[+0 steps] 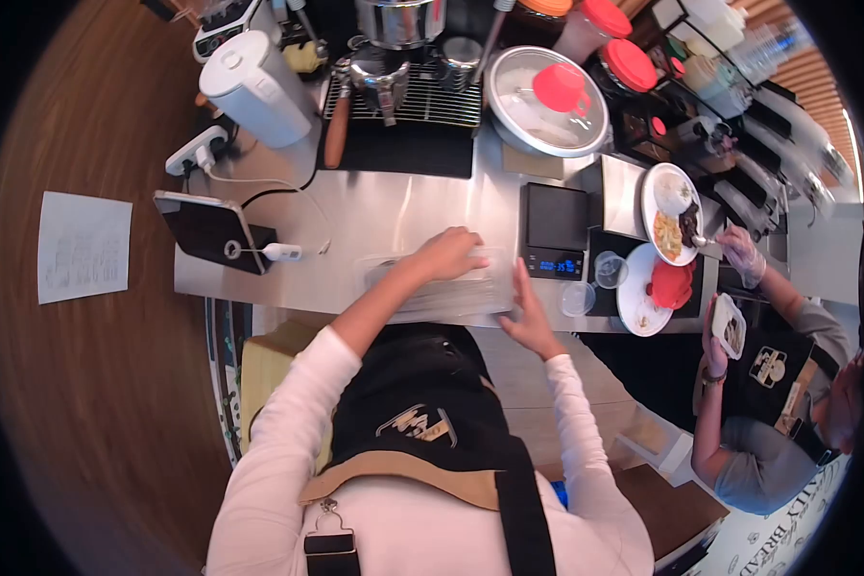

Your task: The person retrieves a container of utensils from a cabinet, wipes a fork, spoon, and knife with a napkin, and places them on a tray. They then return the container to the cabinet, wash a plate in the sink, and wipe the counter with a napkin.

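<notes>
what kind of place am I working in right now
Probably a café or small commercial kitchen: there's what looks like an espresso machine, a plate of food, and a co-worker's gloved hand holding a spoon there.

White sleeves (288, 418), tan-trimmed black apron (422, 374)

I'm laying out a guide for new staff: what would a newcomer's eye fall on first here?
Probably the clear plastic containers at the front of the metal counter, with the left hand over them and the right hand near their right end. Next, the bright red item on the round lid behind. At right, a co-worker's gloved hand beside a plate of food.
</notes>
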Demonstrator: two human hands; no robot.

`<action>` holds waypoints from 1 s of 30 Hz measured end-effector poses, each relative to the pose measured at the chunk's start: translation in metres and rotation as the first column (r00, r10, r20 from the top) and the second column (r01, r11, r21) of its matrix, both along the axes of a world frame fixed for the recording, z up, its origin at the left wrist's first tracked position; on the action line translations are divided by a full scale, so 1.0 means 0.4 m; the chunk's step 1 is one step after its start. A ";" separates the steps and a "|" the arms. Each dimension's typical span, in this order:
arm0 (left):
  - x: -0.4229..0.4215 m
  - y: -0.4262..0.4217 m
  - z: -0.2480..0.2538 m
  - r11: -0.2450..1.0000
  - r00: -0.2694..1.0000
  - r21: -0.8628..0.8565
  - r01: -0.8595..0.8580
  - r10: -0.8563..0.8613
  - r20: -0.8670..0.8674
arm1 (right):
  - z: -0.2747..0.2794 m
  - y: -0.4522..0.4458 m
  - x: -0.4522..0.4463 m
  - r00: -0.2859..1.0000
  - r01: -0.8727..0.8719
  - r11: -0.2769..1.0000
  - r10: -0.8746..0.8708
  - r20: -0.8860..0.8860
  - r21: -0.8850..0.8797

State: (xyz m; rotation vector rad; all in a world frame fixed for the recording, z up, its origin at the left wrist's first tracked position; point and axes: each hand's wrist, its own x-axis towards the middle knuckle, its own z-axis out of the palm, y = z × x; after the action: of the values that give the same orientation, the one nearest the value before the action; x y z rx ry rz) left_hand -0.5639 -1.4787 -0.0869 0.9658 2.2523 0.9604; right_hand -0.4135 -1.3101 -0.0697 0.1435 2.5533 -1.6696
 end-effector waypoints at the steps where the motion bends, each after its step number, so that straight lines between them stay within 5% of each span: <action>1: -0.008 0.061 -0.006 0.999 0.998 0.025 0.025 -0.027 0.056 | -0.023 -0.006 0.004 1.000 0.001 1.000 -0.001 0.002 -0.015; 4: -0.025 0.140 -0.010 0.978 0.971 0.083 0.189 -0.199 0.132 | -0.073 0.002 -0.011 0.998 0.016 0.979 -0.001 0.071 -0.203; 8: -0.032 0.146 -0.021 0.945 0.920 0.205 0.255 -0.302 0.249 | -0.109 0.017 -0.009 0.986 -0.056 0.997 0.048 -0.161 -0.048; 14: -0.052 0.149 0.037 0.925 0.854 0.135 0.355 -0.380 0.356 | -0.164 0.054 -0.018 0.832 -0.224 0.945 0.312 -0.459 0.237; 17: -0.069 0.144 0.037 0.917 0.781 0.211 0.338 -0.399 0.480 | -0.159 0.065 -0.017 0.943 -0.253 0.963 0.225 -0.244 -0.093; 18: -0.070 0.140 0.035 0.915 0.753 0.249 0.317 -0.402 0.521 | -0.163 0.050 -0.017 0.918 -0.198 0.977 0.158 -0.363 -0.075; 21: -0.076 0.138 0.040 0.920 0.693 0.292 0.263 -0.391 0.605 | -0.156 -0.001 -0.011 0.953 -0.076 0.941 -0.029 -0.302 -0.329; 22: -0.075 0.136 0.047 0.923 0.678 0.295 0.246 -0.381 0.628 | -0.150 -0.007 -0.013 0.953 -0.103 0.967 0.030 -0.302 -0.231; 24: -0.071 0.144 0.061 0.923 0.711 0.223 0.314 -0.384 0.590 | -0.143 -0.018 -0.018 0.946 -0.165 0.986 0.150 -0.287 -0.031; 27: -0.071 0.175 0.098 0.872 0.826 -0.052 0.486 -0.440 0.353 | -0.161 -0.024 -0.019 0.902 -0.116 0.993 0.106 -0.420 0.001; 30: -0.068 0.214 0.104 0.776 0.808 -0.230 0.587 -0.547 0.218 | -0.155 -0.019 -0.021 0.938 -0.172 0.980 0.132 -0.321 -0.098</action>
State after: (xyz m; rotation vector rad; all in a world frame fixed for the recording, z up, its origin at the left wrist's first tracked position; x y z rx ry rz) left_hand -0.5912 -1.3930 -0.0454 1.2905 1.7405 0.3972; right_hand -0.4217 -1.3178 -0.1317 -0.3482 2.5772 -1.9161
